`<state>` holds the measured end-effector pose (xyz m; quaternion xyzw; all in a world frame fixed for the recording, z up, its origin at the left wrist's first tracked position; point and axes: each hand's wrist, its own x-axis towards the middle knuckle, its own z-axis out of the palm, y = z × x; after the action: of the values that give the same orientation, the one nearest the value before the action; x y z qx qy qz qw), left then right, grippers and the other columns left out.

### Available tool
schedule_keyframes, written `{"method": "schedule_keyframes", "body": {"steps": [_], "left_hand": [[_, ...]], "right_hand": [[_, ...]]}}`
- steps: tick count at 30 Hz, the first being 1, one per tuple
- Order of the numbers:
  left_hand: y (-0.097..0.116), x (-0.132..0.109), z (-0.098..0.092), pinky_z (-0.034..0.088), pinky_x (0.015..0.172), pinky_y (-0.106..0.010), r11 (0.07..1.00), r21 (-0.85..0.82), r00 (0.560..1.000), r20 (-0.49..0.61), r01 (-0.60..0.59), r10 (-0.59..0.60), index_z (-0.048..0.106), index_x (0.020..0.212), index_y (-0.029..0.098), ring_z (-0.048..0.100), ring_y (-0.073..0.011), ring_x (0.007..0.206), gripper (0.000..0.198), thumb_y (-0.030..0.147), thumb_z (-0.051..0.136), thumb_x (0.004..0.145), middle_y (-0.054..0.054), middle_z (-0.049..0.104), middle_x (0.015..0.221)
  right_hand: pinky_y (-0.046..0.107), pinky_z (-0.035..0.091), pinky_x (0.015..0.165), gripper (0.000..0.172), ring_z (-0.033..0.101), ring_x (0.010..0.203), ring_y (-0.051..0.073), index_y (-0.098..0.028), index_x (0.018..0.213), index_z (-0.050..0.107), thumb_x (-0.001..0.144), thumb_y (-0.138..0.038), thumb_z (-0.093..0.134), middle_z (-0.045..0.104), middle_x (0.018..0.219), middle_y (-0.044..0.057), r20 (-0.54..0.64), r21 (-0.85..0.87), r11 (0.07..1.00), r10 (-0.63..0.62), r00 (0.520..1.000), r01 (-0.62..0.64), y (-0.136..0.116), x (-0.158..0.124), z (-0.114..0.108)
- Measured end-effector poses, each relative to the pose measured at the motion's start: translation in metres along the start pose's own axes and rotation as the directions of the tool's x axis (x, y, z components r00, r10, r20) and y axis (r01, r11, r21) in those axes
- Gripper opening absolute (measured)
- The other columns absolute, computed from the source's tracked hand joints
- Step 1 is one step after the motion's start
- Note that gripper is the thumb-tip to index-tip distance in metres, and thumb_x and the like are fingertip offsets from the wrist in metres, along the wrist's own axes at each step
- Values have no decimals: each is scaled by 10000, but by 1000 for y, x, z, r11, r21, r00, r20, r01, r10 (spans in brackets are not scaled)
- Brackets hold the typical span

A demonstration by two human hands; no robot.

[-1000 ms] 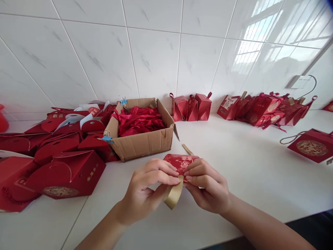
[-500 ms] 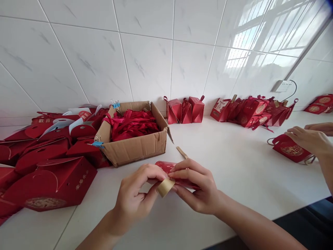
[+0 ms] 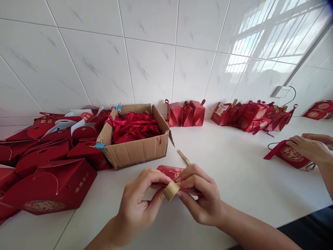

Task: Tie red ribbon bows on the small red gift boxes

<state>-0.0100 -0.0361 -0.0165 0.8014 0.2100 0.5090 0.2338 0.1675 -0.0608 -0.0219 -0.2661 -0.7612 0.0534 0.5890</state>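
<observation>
A small red paper box (image 3: pixel 168 171) with a printed pattern lies under my fingers at the front of the table, largely covered by them. Over its near edge curls a band of gold ribbon (image 3: pixel 171 190). My left hand (image 3: pixel 142 198) pinches this ribbon between thumb and forefinger. From the right, my right hand (image 3: pixel 201 196) grips the box at the ribbon, its thumb beneath and fingers on top. A narrow gold strip (image 3: pixel 183 156) sticks out beyond my right hand; whether it joins the ribbon is hidden.
A cardboard box (image 3: pixel 137 156) with dark red ribbons stands behind my hands. Many red gift boxes (image 3: pixel 49 187) are heaped at left. More red boxes (image 3: pixel 186 114) line the tiled wall. At right, another person's hands (image 3: pixel 309 147) work on a red box (image 3: pixel 286 151).
My hands, the small box and the gold ribbon sit slightly lower and further right in view. At the other person's box, a red ribbon end now shows on the left.
</observation>
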Motion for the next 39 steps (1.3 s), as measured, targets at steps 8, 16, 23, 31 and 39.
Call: {"method": "schedule_keyframes", "body": {"steps": [8,16,23,31,39], "left_hand": [[1,-5,5,579,668,-222,1000,12,997,-70,16,-15,550,1053,225,673,-148,751,276,92,583,813,-47,678,922],[1,-4,9,572,674,-199,993,-104,995,-78,61,-69,527,1043,232,662,-127,740,253,106,585,832,-31,664,887],[2,-3,12,560,685,-208,978,-165,983,-107,128,-146,481,1163,253,672,-128,762,359,150,609,844,-7,680,857],[-18,-4,14,407,1001,-444,974,33,948,-240,223,-209,332,1341,249,498,-235,1188,566,205,596,843,-111,499,1293],[-24,-8,17,427,964,-413,966,120,964,-166,230,-208,383,1259,253,528,-211,1131,435,186,539,859,-85,530,1236]], "right_hand": [[343,478,596,103,588,650,169,-192,839,568,782,-107,577,615,734,44,-2,-56,998,-17,1000,17,1,-1,-1],[335,490,590,105,600,650,164,-197,827,563,776,-109,592,629,739,42,20,-19,1000,-24,1000,24,2,2,-4],[336,516,594,102,604,656,166,-182,814,613,782,-86,617,632,726,44,-25,-5,999,37,999,-37,-2,1,0],[245,471,504,169,581,573,130,-169,726,656,725,-318,735,615,658,5,-338,161,796,600,725,-584,50,10,-43],[324,530,691,378,627,743,175,-141,934,633,747,-465,684,656,824,31,-757,-73,677,441,482,-733,146,-1,-141]]}}
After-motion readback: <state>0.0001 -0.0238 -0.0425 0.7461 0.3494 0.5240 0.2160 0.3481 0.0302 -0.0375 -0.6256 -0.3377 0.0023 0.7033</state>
